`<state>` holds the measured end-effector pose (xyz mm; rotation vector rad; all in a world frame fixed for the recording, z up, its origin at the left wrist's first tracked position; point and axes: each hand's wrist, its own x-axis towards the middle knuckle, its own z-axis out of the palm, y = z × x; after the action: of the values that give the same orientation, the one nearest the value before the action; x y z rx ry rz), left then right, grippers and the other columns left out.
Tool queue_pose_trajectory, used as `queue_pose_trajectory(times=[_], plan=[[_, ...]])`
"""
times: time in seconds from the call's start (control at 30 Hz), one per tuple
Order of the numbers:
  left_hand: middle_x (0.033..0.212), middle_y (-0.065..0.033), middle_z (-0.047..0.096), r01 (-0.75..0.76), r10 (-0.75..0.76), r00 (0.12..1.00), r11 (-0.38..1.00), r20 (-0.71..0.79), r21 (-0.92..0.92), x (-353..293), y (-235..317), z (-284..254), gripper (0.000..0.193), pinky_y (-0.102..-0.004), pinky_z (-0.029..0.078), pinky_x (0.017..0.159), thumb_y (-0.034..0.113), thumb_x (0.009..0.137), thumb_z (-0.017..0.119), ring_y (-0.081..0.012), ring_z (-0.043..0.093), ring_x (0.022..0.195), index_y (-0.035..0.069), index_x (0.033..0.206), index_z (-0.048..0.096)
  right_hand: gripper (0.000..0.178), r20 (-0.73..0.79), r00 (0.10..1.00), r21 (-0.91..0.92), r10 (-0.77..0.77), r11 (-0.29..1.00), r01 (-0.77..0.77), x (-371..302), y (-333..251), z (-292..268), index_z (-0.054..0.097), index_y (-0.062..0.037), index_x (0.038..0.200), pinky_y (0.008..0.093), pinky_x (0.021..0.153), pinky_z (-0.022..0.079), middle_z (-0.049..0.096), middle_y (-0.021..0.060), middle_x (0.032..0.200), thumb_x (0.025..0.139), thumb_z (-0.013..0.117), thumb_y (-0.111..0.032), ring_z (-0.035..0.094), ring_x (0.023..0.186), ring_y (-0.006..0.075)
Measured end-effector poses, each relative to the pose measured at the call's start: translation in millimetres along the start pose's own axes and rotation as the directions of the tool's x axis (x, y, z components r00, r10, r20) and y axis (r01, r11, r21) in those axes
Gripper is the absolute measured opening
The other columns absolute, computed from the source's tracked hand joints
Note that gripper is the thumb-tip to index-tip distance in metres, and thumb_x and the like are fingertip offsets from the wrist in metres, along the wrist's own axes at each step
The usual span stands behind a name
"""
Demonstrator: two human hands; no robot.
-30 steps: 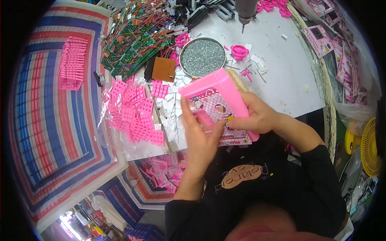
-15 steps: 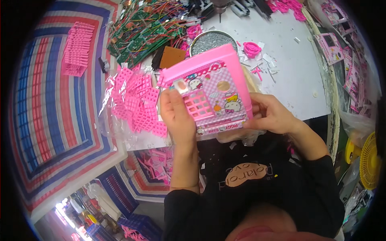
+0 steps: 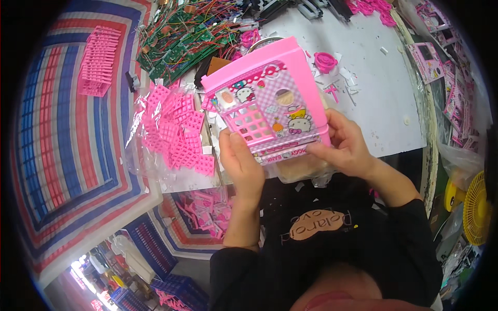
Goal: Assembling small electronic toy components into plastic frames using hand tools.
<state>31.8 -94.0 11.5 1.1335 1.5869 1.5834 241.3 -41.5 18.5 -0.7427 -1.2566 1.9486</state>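
A pink plastic piggy bank panel (image 3: pixel 306 67) with cartoon printing, a grid of square key holes and a round opening is held up, tilted, over the table's front edge. My left hand (image 3: pixel 241 158) grips its lower left edge, thumb on the printed front. My right hand (image 3: pixel 342 147) pinches the lower right corner, with the thumb in front and the fingers curled at the side. Behind the panel, a round tin (image 3: pixel 259 44) is mostly hidden, only its rim showing. Pink keypad pieces (image 3: pixel 181 129) lie in a clear plastic bag left of my left hand.
Green circuit boards with wires (image 3: pixel 181 39) are heaped at the back left. Pink round parts (image 3: pixel 325 62) and white scraps lie right of the panel. Printed pink panels (image 3: pixel 428 59) line the right edge, above a yellow fan (image 3: pixel 476 207). Striped sheeting (image 3: pixel 67 155) covers the left side.
The panel has tipped and shifted slightly up and left, covering more of the tin. My left hand has slid down to its lower left edge; my right hand has moved slightly up.
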Motion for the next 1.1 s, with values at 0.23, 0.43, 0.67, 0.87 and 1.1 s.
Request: queue_pose_trajectory(times=[0.23,0.43,0.67,0.87,1.1], plan=[[0.089,-0.004,0.059,-0.152,0.151,0.988,0.984,0.012,0.09,-2,-12,-12,0.034,-0.0273,0.042,0.071,0.033,0.111,0.041,-0.008,0.05,0.08,0.001,0.107,0.052,0.043,0.029,0.999,0.082,0.018,0.996,-0.02,3,0,-6,0.054,0.005,0.131,0.0305,0.096,0.053,0.066,0.0087,0.12,0.092,0.072,-0.002,0.064,0.11,0.0138],[0.098,-0.0085,0.067,0.006,-0.078,0.983,0.918,-0.166,-0.397,46,19,2,0.051,-0.033,0.051,0.075,0.043,0.111,0.04,-0.0135,0.063,0.084,-0.003,0.117,0.062,0.042,0.046,0.997,-0.033,0.054,0.998,-0.053,0,-6,-18,0.056,0.0047,0.128,0.0304,0.095,0.053,0.066,0.0072,0.116,0.091,0.074,-0.002,0.064,0.108,0.0135],[0.081,-0.0126,0.063,-0.485,0.474,0.874,0.833,-0.106,-0.265,72,2,-1,0.04,-0.035,0.048,0.067,0.029,0.11,0.045,-0.0215,0.058,0.069,-0.001,0.09,0.062,0.034,0.13,0.973,-0.29,-0.19,0.931,0.221,41,-6,-36,0.065,-0.0021,0.122,0.0284,0.09,0.055,0.07,0.0054,0.112,0.09,0.073,0.001,0.065,0.102,0.0102],[0.094,-0.0129,0.063,-0.596,0.491,0.748,0.793,0.446,0.128,34,-29,-4,0.016,-0.0457,0.045,0.091,0.019,0.086,0.068,-0.034,0.06,0.099,0.004,0.087,0.063,0.044,0.534,0.819,-0.819,-0.212,0.111,0.563,46,-2,-92,0.069,-0.0126,0.124,0.0476,0.107,0.046,0.052,0.0159,0.149,0.08,0.07,-0.013,0.047,0.135,0.0396],[0.112,-0.0145,0.063,-0.634,0.405,0.737,0.69,0.541,0.348,10,-47,-8,0.024,-0.05,0.046,0.095,0.007,0.074,0.078,-0.0388,0.058,0.109,0.005,0.094,0.066,0.06,0.442,0.89,-0.896,-0.115,-0.089,0.434,33,-3,-76,0.06,-0.0167,0.138,0.0538,0.11,0.04,0.041,0.0185,0.156,0.082,0.073,-0.031,0.037,0.143,0.045]])
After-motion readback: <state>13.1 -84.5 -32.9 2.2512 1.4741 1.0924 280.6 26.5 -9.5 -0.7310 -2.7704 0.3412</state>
